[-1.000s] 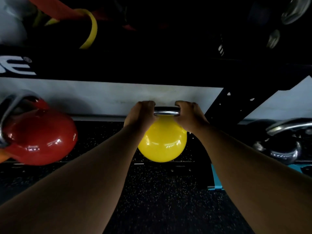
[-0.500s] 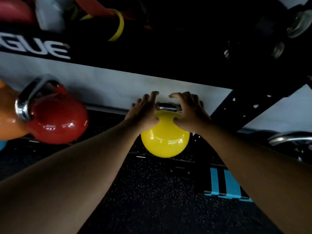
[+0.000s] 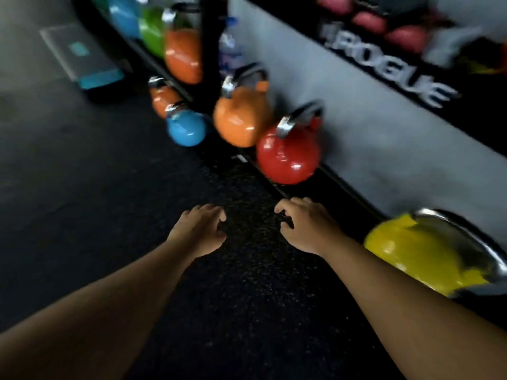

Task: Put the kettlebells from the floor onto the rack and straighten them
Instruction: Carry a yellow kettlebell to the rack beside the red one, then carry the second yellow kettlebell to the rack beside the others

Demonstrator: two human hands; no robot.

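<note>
The view is blurred by motion. A yellow kettlebell [image 3: 417,250] with a steel handle sits on the low rack shelf [image 3: 354,197] at the right, just behind my right forearm. Further along the shelf stand a red kettlebell [image 3: 288,157] and an orange kettlebell [image 3: 241,119]. A blue kettlebell [image 3: 186,128] and a small orange kettlebell [image 3: 162,98] sit on the floor in front of the rack. My left hand [image 3: 199,231] and my right hand [image 3: 304,224] hover over the black floor, both empty with fingers loosely curled and apart.
More kettlebells, orange [image 3: 182,54], green [image 3: 152,32] and blue [image 3: 123,16], line the rack beyond a black upright post [image 3: 210,50]. A water bottle [image 3: 230,50] stands behind the post. A grey and teal step platform [image 3: 82,58] lies on the floor at the upper left.
Both hands have let go of the yellow kettlebell's handle and pulled back off it. The view has swung left, so the yellow kettlebell now lies at the right edge.
</note>
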